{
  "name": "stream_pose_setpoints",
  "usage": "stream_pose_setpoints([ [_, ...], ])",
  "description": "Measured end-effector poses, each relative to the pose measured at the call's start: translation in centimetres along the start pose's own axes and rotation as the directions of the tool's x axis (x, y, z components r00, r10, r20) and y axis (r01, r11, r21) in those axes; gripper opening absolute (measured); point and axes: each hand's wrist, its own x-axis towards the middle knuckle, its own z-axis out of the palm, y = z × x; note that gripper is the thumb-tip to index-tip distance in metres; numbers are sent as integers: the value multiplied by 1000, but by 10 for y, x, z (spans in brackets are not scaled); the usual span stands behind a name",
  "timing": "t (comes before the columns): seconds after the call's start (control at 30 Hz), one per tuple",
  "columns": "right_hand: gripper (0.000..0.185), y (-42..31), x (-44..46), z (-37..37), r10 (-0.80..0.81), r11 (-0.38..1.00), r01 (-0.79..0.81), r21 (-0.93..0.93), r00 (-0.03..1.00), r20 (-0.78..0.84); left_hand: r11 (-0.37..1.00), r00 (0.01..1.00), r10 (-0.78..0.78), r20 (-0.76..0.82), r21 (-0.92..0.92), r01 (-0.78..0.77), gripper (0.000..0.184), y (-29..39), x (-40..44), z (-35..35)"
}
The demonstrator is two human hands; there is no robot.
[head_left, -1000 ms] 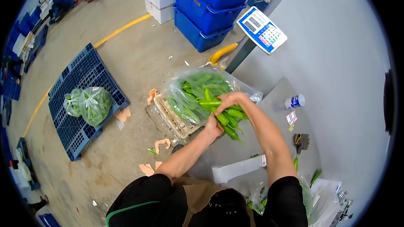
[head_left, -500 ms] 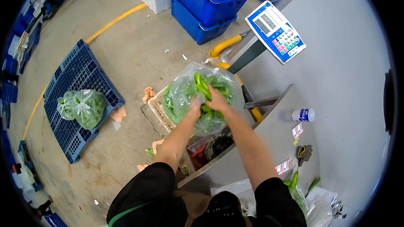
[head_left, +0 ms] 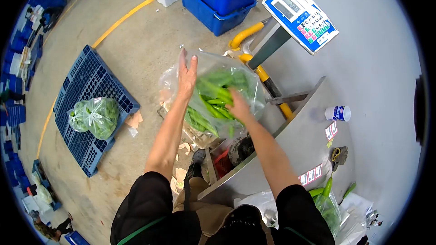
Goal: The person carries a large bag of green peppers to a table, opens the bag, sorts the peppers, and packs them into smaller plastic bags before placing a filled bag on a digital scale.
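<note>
The left hand (head_left: pixel 187 76) is spread open, thumb apart, against the clear bag (head_left: pixel 255 99); the right hand (head_left: pixel 239 108), blurred so its grip cannot be told, is at the green peppers (head_left: pixel 218 109) inside. Near the worktop's (head_left: pixel 299 140) wall-side edge, a tub (head_left: pixel 338 113) and printed label (head_left: pixel 331 130) carry writing too small to read.

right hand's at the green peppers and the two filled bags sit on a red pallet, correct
Not quite: the head view shows that the pallet is blue, not red. The right hand is at the green peppers, and the two filled bags sit on the pallet.
</note>
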Motion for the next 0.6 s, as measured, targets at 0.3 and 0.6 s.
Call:
stream_pose_setpoints([
  [0.3,65,47,-25,-130,209,907,-9,-420,877,433,832,609,-370,702,542,-120,82,-10,-48,-38],
  [0.6,16,17,-59,-163,201,728,238,-643,822,533,234,619,11,785,600,-765,49,-113,-191,48],
])
